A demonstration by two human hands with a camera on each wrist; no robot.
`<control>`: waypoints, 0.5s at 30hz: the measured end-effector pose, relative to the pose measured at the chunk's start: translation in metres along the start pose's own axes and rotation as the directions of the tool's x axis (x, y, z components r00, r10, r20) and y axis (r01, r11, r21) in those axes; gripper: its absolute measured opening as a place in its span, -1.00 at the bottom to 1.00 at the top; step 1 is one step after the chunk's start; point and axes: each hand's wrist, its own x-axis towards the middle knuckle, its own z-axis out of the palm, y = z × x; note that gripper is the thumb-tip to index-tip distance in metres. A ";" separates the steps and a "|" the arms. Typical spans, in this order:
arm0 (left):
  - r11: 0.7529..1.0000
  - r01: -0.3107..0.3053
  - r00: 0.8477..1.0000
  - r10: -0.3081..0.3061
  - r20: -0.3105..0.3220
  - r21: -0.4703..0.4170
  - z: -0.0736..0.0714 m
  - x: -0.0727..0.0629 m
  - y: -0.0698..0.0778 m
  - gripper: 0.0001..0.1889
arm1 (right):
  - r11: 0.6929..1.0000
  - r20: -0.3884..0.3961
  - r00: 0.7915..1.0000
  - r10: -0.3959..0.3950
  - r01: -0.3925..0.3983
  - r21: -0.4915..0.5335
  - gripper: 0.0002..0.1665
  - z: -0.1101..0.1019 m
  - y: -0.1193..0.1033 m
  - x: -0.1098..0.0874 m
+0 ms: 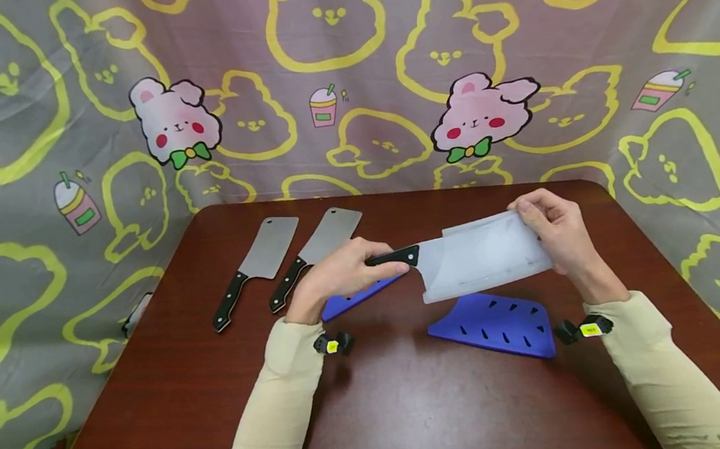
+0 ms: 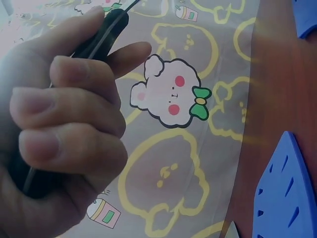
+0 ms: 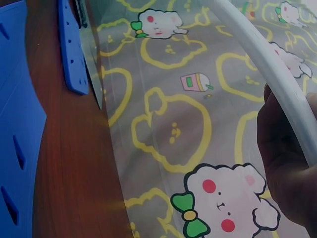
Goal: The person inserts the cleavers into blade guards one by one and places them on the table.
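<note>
My left hand (image 1: 345,270) grips the black handle of a cleaver (image 1: 429,250), held in the air over the table. In the left wrist view the fingers curl round that handle (image 2: 101,39). A whitish translucent blade cover (image 1: 489,258) sits over most of the cleaver's blade, with a strip of bare metal near the handle. My right hand (image 1: 555,233) holds the far end of the cover, thumb on the near face. In the right wrist view the cover's pale edge (image 3: 277,69) runs past the hand (image 3: 282,153).
Two more cleavers, one at the left (image 1: 270,248) and one beside it (image 1: 334,231), lie uncovered on the brown table (image 1: 406,410). A blue slotted cover (image 1: 502,326) lies below the held cleaver; another blue cover (image 1: 361,297) is partly behind the left hand. Patterned cloth (image 1: 370,70) surrounds the back.
</note>
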 end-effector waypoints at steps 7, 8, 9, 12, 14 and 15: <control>1.000 -0.002 1.000 0.002 0.002 -0.014 -0.002 0.001 0.002 -0.71 | 0.999 0.041 0.999 -0.021 0.020 0.029 -0.81 0.003 0.000 -0.001; 1.000 0.002 1.000 -0.002 0.005 -0.017 -0.003 0.001 0.002 -0.72 | 0.999 0.052 0.998 -0.017 0.015 0.030 -0.80 0.004 0.000 0.000; 1.000 0.004 1.000 -0.004 0.008 -0.013 -0.003 0.001 0.002 -0.73 | 0.999 0.073 0.997 -0.014 0.012 0.033 -0.80 0.004 0.001 -0.001; 1.000 0.011 1.000 -0.011 0.018 -0.001 -0.004 0.000 0.002 -0.74 | 1.000 0.128 0.992 0.000 0.000 0.000 -0.78 0.006 0.002 -0.003; 1.000 0.012 1.000 -0.013 0.025 0.016 -0.004 0.000 0.002 -0.73 | 0.999 0.142 0.990 0.014 -0.008 -0.041 -0.78 0.008 0.003 -0.004; 1.000 0.011 1.000 -0.011 0.025 0.026 -0.005 0.000 0.003 -0.72 | 0.999 0.153 0.988 0.014 -0.007 -0.046 -0.78 0.008 0.003 -0.005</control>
